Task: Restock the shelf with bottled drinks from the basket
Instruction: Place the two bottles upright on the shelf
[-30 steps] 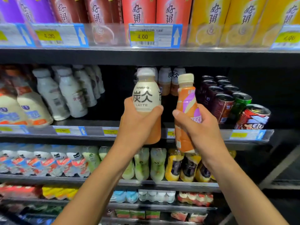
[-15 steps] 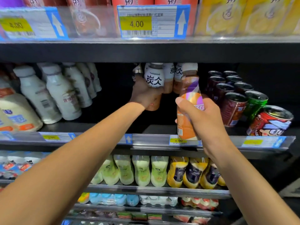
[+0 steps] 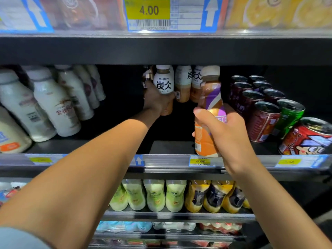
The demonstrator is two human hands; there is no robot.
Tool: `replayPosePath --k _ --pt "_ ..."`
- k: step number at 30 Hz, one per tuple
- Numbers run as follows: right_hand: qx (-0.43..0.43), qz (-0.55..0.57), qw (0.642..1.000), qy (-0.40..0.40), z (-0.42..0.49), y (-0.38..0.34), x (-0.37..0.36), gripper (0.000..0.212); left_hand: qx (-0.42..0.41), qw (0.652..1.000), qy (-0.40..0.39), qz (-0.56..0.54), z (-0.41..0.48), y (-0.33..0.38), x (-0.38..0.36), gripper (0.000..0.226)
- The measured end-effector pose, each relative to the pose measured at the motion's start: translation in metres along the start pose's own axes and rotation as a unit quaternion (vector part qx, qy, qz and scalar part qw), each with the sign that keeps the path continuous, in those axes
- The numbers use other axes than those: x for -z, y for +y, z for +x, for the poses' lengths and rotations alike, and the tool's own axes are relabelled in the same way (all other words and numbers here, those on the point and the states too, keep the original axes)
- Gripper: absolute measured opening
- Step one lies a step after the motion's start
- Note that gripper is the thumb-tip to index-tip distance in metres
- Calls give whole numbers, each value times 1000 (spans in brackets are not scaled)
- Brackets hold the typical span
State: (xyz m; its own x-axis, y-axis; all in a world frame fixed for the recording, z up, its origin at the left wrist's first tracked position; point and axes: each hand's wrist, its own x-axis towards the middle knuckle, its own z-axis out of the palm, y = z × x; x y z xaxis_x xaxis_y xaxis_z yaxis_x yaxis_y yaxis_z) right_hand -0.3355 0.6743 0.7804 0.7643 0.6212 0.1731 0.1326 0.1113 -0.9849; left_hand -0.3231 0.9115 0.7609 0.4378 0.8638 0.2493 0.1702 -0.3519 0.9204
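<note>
My left hand (image 3: 158,103) reaches deep into the middle shelf (image 3: 111,159) and grips a white-capped latte bottle (image 3: 163,83), set beside similar latte bottles (image 3: 183,83) at the back. My right hand (image 3: 226,130) holds an orange and purple coffee bottle (image 3: 210,108) upright above the shelf's front edge, right of the left hand. The basket is out of view.
White milk bottles (image 3: 52,105) lean at the shelf's left. Dark red cans (image 3: 264,121), a green can (image 3: 289,117) and a red cartoon can (image 3: 309,139) crowd the right. A dark gap lies between them. Green and yellow bottles (image 3: 154,194) fill the shelf below.
My left hand has pushed the latte bottle from in front of the shelf to the back row. The right hand has moved slightly forward and up with its bottle. The view has come closer.
</note>
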Motion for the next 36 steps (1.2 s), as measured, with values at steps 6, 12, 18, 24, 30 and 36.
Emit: replayPosePath --k 6,12,18,24,30,36 --pt "11 -5 1000 6 1 1 0 47 -15 1000 2 -6 8 -2 -8 76" --pt "-1 -6 1000 15 1 1 -6 42 -20 1000 -3 -8 19 -7 -14 82" --pt "-7 -8 1000 19 -1 1 -3 32 -22 1000 12 -15 24 -9 -18 81" --pt "1 -8 1000 25 -3 1 -4 31 -28 999 24 -15 28 -13 -21 82" --pt "3 4 1000 25 -4 2 -4 30 -26 999 27 -28 28 -16 -22 83" --pt "12 0 1000 16 -3 4 -3 32 8 1000 -3 -17 31 -9 -17 86"
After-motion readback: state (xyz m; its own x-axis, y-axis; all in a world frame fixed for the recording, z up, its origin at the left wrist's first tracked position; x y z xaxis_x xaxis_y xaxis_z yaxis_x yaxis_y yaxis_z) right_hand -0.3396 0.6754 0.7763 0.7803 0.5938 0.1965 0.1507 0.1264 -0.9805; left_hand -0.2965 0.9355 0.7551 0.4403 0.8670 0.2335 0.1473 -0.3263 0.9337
